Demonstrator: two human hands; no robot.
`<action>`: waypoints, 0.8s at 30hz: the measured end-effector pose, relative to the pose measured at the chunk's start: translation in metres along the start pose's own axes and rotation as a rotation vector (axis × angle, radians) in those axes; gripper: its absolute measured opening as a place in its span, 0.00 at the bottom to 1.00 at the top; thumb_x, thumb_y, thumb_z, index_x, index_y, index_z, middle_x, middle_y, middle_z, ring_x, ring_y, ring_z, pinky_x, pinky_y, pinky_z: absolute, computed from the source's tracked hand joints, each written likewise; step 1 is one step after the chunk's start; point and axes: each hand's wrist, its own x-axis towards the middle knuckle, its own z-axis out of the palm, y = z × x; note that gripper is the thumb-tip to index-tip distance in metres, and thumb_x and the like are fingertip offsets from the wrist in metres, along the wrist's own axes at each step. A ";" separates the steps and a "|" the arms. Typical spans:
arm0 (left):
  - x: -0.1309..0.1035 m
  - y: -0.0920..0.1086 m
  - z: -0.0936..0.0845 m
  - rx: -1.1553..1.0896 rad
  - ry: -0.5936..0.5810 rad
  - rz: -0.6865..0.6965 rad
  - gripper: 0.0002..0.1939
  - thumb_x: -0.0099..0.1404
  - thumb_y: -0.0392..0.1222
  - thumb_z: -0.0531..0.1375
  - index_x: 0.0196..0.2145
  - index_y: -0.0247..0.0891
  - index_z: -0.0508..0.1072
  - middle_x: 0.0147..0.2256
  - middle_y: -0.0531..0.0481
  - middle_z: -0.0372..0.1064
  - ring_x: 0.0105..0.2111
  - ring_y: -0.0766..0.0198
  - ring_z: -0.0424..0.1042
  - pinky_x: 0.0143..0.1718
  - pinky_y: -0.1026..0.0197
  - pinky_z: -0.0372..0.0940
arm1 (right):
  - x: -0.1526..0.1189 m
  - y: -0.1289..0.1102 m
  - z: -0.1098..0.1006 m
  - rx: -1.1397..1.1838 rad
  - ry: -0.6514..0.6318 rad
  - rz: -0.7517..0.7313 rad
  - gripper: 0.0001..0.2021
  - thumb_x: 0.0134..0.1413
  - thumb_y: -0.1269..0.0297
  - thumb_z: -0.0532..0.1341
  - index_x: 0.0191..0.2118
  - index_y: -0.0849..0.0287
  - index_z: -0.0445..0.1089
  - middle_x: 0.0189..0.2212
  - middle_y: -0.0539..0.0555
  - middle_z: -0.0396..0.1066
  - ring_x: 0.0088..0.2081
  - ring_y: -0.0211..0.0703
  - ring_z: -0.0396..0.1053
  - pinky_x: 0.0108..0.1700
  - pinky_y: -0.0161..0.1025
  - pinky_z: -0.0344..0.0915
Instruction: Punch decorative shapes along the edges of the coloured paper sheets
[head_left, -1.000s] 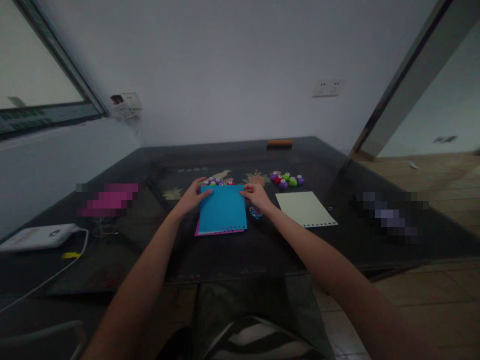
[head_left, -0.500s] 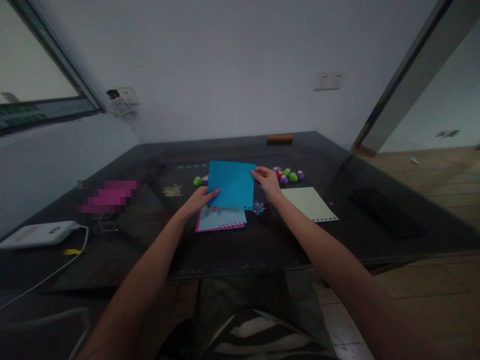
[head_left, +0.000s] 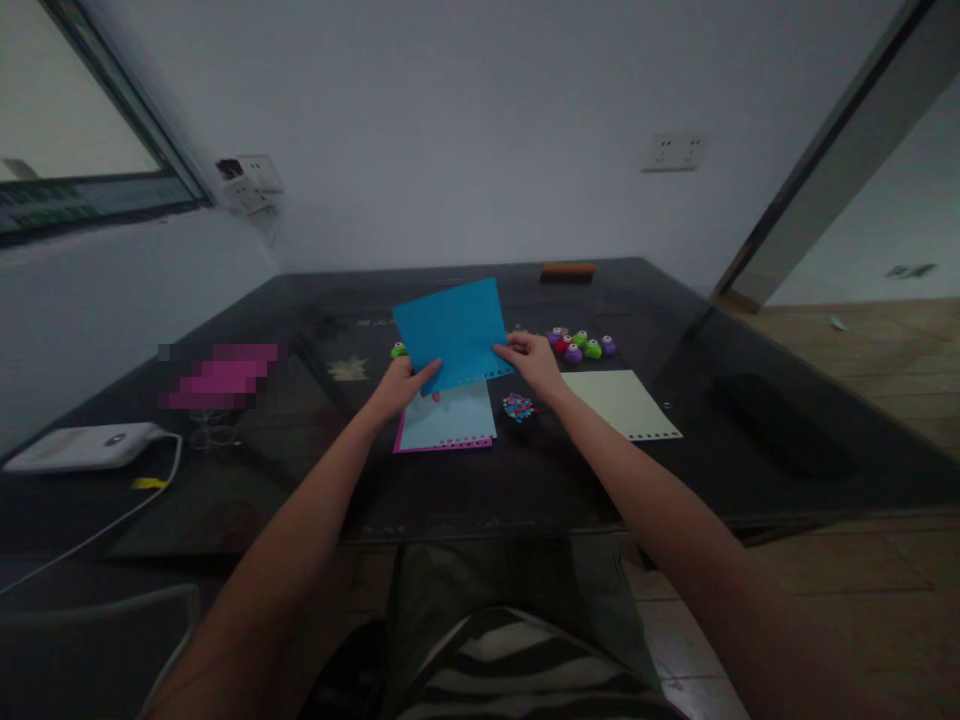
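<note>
A blue sheet of paper with punched holes along its near edge is held up, tilted, over the table. My left hand pinches its lower left corner, thumb on top. At its right edge, my right hand grips it between thumb and fingers. Beneath lies a pale blue punched sheet, with a pink sheet showing along its edges. Just right of these sits a small pile of pink and blue bits, too small to name. A cream punched sheet lies beside my right forearm.
Several purple, green and red eyed balls stand behind my right hand; a green one shows at left. A white device with a cable, a pink patch and a black case lie on the dark table.
Both hands have raised the blue sheet and turned it, its left side now lower and its far right corner higher. More of the pale blue sheet and the small pile shows.
</note>
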 end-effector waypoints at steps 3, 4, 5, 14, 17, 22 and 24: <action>-0.001 0.002 0.001 -0.007 0.003 -0.034 0.13 0.56 0.46 0.60 0.35 0.34 0.71 0.30 0.44 0.74 0.27 0.60 0.72 0.28 0.61 0.67 | 0.000 0.000 0.000 0.034 0.000 -0.018 0.13 0.44 0.54 0.64 0.28 0.60 0.70 0.21 0.48 0.66 0.24 0.35 0.62 0.29 0.35 0.60; -0.002 0.002 0.002 -0.012 0.011 -0.036 0.16 0.54 0.46 0.61 0.39 0.35 0.70 0.36 0.43 0.74 0.32 0.58 0.73 0.32 0.59 0.67 | 0.000 0.000 0.000 0.042 -0.003 -0.022 0.13 0.43 0.54 0.64 0.29 0.60 0.70 0.22 0.48 0.66 0.24 0.35 0.62 0.29 0.35 0.60; -0.002 0.003 0.003 -0.019 0.020 -0.033 0.20 0.53 0.45 0.63 0.43 0.36 0.69 0.41 0.42 0.72 0.37 0.57 0.72 0.36 0.58 0.68 | 0.000 -0.001 0.000 0.046 -0.002 -0.027 0.13 0.43 0.54 0.64 0.29 0.60 0.70 0.22 0.48 0.66 0.24 0.35 0.62 0.28 0.34 0.60; 0.001 -0.005 0.001 -0.133 0.025 -0.149 0.25 0.53 0.46 0.63 0.46 0.33 0.66 0.34 0.42 0.74 0.27 0.59 0.73 0.28 0.59 0.67 | -0.003 -0.011 0.001 0.041 0.016 -0.001 0.18 0.47 0.49 0.59 0.25 0.61 0.69 0.20 0.49 0.68 0.22 0.35 0.63 0.25 0.33 0.58; 0.006 -0.012 -0.004 -0.287 0.166 -0.124 0.19 0.54 0.43 0.62 0.43 0.33 0.68 0.31 0.45 0.73 0.22 0.64 0.71 0.22 0.63 0.64 | -0.005 -0.010 0.003 0.050 -0.063 0.062 0.22 0.50 0.45 0.55 0.27 0.62 0.69 0.21 0.52 0.70 0.23 0.37 0.66 0.26 0.33 0.59; 0.010 -0.014 -0.011 -0.547 0.395 -0.184 0.16 0.52 0.37 0.63 0.40 0.35 0.69 0.36 0.46 0.73 0.26 0.66 0.71 0.25 0.65 0.66 | -0.007 -0.003 0.008 -0.050 -0.130 0.091 0.21 0.50 0.47 0.55 0.28 0.63 0.70 0.22 0.54 0.71 0.23 0.37 0.67 0.27 0.34 0.61; 0.010 -0.013 -0.013 -0.607 0.430 -0.228 0.15 0.50 0.36 0.63 0.38 0.33 0.70 0.35 0.46 0.73 0.25 0.67 0.71 0.25 0.65 0.66 | -0.004 0.000 0.012 -0.139 -0.150 0.064 0.18 0.50 0.51 0.56 0.28 0.63 0.71 0.23 0.54 0.71 0.24 0.38 0.67 0.29 0.35 0.62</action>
